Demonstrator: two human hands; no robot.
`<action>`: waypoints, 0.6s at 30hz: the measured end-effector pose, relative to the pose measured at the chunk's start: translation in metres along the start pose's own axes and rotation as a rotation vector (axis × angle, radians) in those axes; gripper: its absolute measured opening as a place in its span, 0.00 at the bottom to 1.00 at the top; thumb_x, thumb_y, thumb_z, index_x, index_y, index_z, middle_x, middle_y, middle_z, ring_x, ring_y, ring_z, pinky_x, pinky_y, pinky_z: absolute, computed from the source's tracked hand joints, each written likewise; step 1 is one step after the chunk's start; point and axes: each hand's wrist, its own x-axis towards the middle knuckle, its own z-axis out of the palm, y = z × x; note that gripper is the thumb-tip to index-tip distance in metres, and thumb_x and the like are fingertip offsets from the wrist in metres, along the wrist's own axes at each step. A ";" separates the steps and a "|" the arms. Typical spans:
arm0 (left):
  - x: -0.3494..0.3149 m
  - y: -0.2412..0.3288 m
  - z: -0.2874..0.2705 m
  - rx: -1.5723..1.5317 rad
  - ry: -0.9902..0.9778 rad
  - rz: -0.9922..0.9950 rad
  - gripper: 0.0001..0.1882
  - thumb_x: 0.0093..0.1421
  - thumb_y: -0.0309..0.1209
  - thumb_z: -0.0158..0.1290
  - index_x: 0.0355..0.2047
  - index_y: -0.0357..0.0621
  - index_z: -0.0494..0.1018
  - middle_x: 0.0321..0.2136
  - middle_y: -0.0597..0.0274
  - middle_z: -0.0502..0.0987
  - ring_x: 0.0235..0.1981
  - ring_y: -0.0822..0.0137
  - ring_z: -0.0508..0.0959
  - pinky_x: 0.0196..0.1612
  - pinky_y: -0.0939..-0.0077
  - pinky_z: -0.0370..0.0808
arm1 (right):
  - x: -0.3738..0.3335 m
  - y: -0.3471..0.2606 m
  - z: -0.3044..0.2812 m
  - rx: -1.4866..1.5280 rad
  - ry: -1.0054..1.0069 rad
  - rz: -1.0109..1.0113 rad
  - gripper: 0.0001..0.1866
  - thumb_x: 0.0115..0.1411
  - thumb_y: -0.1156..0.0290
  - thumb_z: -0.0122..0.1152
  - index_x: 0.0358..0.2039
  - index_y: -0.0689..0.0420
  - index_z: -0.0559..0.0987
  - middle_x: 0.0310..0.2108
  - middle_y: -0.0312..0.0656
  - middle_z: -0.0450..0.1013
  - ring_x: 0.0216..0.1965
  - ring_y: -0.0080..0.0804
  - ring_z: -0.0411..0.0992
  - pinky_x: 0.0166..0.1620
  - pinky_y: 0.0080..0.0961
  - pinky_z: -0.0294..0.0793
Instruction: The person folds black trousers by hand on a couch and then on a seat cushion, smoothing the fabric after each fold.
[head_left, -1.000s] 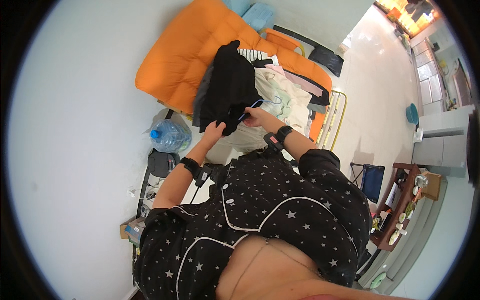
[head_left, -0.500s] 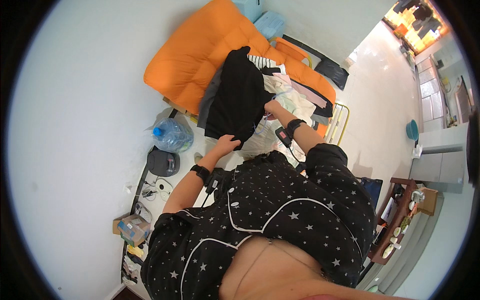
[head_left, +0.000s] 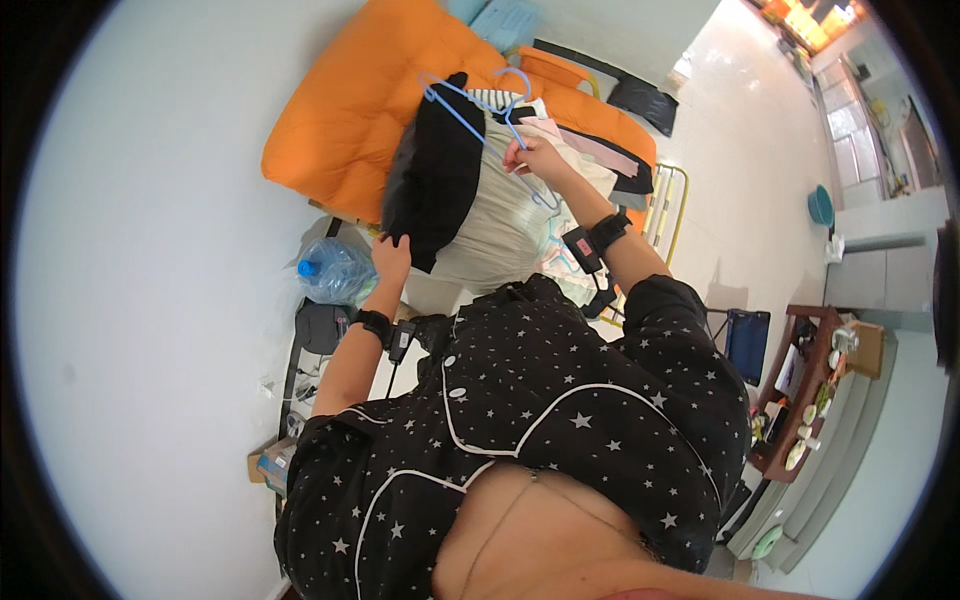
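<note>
A light blue clothes hanger (head_left: 467, 123) is held up by my right hand (head_left: 537, 162), its fingers closed round the frame. The hanger carries nothing and hovers over a heap of clothes. My left hand (head_left: 392, 256) pinches the near edge of a black garment (head_left: 448, 165), which lies at the heap's left side. Right beside it, a pale cream garment (head_left: 490, 222) spreads out in loose folds. Farther back in the heap are a black-and-white striped piece (head_left: 484, 99) and a pink one (head_left: 600, 150).
An orange padded seat (head_left: 345, 115) with a yellow metal frame (head_left: 675, 215) bears the clothes. A large clear water bottle (head_left: 335, 272) with a blue cap stands by the left wall. On the floor beyond lies a black bag (head_left: 645, 103); a teal bucket (head_left: 820, 205) is far right.
My right hand has lifted the hanger up and away from the black garment. My left hand has moved left with the garment's edge, and more of the cream garment shows.
</note>
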 end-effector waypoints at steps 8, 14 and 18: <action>-0.003 0.054 0.000 -0.109 -0.416 -0.329 0.34 0.46 0.43 0.52 0.47 0.26 0.64 0.47 0.37 0.67 0.51 0.47 0.65 0.53 0.66 0.62 | -0.031 0.069 -0.001 0.133 0.359 0.081 0.10 0.50 0.78 0.42 0.23 0.57 0.75 0.22 0.35 0.71 0.20 0.22 0.70 0.22 0.18 0.65; -0.022 0.052 0.002 -0.137 -0.463 -0.354 0.33 0.46 0.38 0.52 0.47 0.25 0.60 0.43 0.34 0.67 0.47 0.44 0.67 0.49 0.62 0.64 | -0.034 0.133 -0.027 0.199 0.511 0.285 0.08 0.54 0.74 0.43 0.30 0.58 0.73 0.25 0.38 0.71 0.20 0.25 0.70 0.18 0.17 0.62; -0.028 0.044 0.014 -0.178 -0.455 -0.421 0.30 0.47 0.34 0.50 0.47 0.26 0.57 0.41 0.31 0.67 0.46 0.41 0.68 0.47 0.62 0.65 | -0.014 0.171 -0.053 0.314 0.736 0.432 0.07 0.53 0.74 0.46 0.29 0.64 0.71 0.23 0.44 0.70 0.17 0.30 0.70 0.15 0.21 0.61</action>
